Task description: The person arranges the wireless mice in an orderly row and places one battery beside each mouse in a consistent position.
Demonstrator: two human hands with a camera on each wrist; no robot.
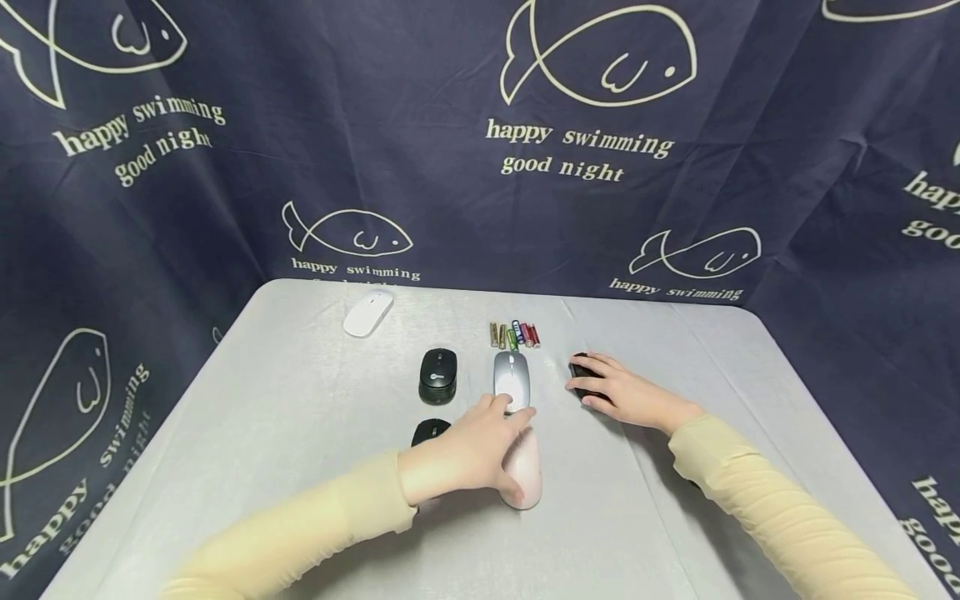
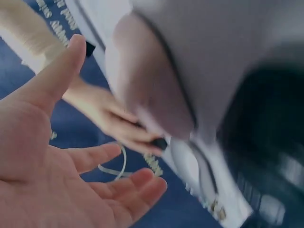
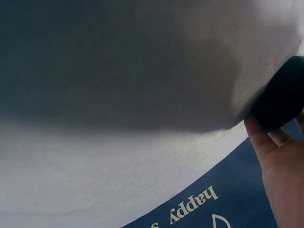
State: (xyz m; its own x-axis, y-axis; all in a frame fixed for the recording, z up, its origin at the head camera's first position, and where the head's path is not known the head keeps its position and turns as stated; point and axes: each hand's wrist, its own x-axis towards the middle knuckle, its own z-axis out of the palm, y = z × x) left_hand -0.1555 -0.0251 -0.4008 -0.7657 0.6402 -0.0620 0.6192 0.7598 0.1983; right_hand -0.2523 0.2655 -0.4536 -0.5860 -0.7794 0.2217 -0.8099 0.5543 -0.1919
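Observation:
My left hand [image 1: 471, 444] hovers over a pale pink computer mouse [image 1: 527, 468], its fingers spread. In the left wrist view a gap shows between those fingers and the pink mouse [image 2: 147, 76]. Just beyond lies a silver-grey mouse [image 1: 512, 375], partly covered by the left fingertips in the head view. To the right, my right hand [image 1: 633, 396] grips a black mouse [image 1: 581, 370] on the table, fingers over it and much of it hidden. The right wrist view has that black mouse [image 3: 280, 95] at its right edge, with fingers against its side.
Several small batteries [image 1: 514, 335] lie in a row behind the grey mouse. Left of it sits a black mouse [image 1: 438, 375]; another black mouse [image 1: 431, 431] is partly behind the left forearm. A white mouse [image 1: 368, 313] lies at the far left of the white table [image 1: 300, 400].

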